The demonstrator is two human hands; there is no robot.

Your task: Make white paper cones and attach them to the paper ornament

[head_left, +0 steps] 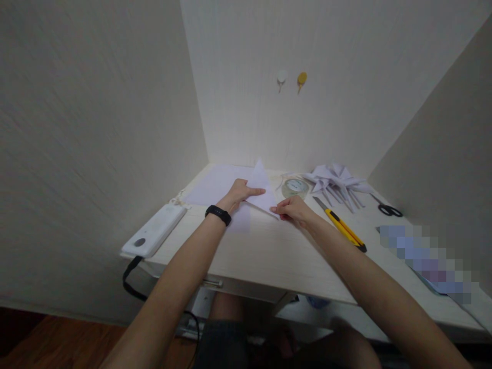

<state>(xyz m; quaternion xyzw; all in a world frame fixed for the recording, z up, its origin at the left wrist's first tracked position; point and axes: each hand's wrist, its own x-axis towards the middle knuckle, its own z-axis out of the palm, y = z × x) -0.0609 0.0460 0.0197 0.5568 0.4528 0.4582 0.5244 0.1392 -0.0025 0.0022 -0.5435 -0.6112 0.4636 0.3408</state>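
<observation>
The pale wooden table (269, 256) filled a recess between three cream walls and carried everything in view. On its far left part lay a flat sheet of lilac paper (215, 187), and partly over that sheet's near right side sat a smaller folded piece of white paper (263, 187), its pointed corner lifted toward the back wall. The left hand (242, 193), a black band (218, 214) around its wrist, lay on the folded piece with fingers stretched flat and together, pressing it down; its grip was spread rather than closed. The right hand (292, 209) rested at the near right edge of the same folded piece, its grip pinching that edge between thumb and fingertips against the table.

At the table's left edge lay a white oblong device (154, 231) with a dark cord hanging below it. To the right of the hands, a heap of folded white paper shapes (338, 182) sat near the back wall, with a roll of clear tape (295, 186) just beside it on the left. A yellow utility knife (342, 225) lay slantwise just right of the right hand. Black scissors (388, 208) lay farther right, near the side wall. Two small hooks (292, 79), one white and one yellow, were stuck on the back wall.
</observation>
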